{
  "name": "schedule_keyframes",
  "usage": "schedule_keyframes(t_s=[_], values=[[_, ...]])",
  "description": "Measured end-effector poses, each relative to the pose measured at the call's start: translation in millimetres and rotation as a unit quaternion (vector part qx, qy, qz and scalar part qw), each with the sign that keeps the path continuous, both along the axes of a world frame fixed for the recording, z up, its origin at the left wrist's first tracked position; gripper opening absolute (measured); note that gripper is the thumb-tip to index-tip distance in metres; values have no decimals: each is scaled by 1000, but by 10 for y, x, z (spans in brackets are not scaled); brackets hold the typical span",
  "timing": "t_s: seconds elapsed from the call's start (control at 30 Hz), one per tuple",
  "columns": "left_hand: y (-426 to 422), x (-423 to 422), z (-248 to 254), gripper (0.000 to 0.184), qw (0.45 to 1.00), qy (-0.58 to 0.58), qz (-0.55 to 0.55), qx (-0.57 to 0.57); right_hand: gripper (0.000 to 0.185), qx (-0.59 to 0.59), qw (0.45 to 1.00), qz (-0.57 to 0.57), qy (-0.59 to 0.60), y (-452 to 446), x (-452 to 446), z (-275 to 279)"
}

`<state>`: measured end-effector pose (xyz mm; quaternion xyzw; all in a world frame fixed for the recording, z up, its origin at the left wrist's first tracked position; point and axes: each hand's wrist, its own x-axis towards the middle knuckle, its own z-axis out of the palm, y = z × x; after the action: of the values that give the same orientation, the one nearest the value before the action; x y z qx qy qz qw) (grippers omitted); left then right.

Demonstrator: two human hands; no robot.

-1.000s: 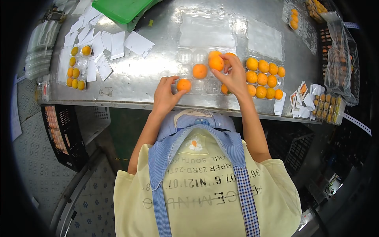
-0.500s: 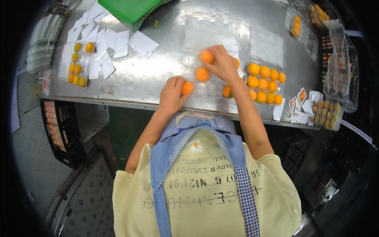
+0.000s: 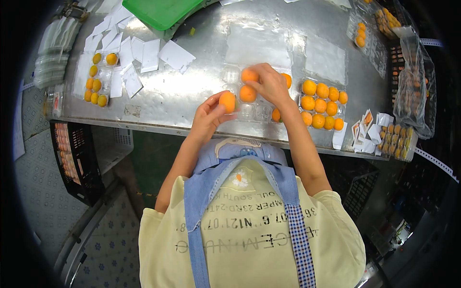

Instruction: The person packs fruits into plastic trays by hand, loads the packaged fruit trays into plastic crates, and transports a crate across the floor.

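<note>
An orange fruit is held up in my left hand, between thumb and fingers, over the near left corner of a clear plastic tray. My right hand has its fingers round another orange fruit at the tray's far row. Directly below that one, an orange sits in a middle cup. Two more fruits, one at the right side and one near my right wrist, are partly hidden by my right hand and forearm.
Right of the tray stands a filled tray of oranges. At the left lie a partly filled tray and white cards. A green bin is at the back. Labels lie at the right edge.
My left hand has lifted the near-left orange off its place. My right hand has moved left from the tray's right side with an orange, now lowered at the far row's middle.
</note>
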<state>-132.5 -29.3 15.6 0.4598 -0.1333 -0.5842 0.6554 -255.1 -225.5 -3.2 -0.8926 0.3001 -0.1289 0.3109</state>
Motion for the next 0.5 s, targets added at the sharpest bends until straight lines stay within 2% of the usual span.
schedule_keyframes(t_s=[0.07,0.17,0.27,0.37,0.5], values=[[28,48,22,49,988,153,-4,-16,32,19,1000,-18,-11,37,16,84],[39,49,45,53,980,196,1,-15,30,92,995,-38,-16,87,-19,219],[53,39,7,51,972,232,-5,-19,26,115,992,-34,-38,150,-90,261],[34,-10,67,50,973,230,-8,10,23,195,976,-28,-87,271,-183,333],[-18,-75,111,43,980,197,-23,26,32,243,959,8,-146,475,-274,402]])
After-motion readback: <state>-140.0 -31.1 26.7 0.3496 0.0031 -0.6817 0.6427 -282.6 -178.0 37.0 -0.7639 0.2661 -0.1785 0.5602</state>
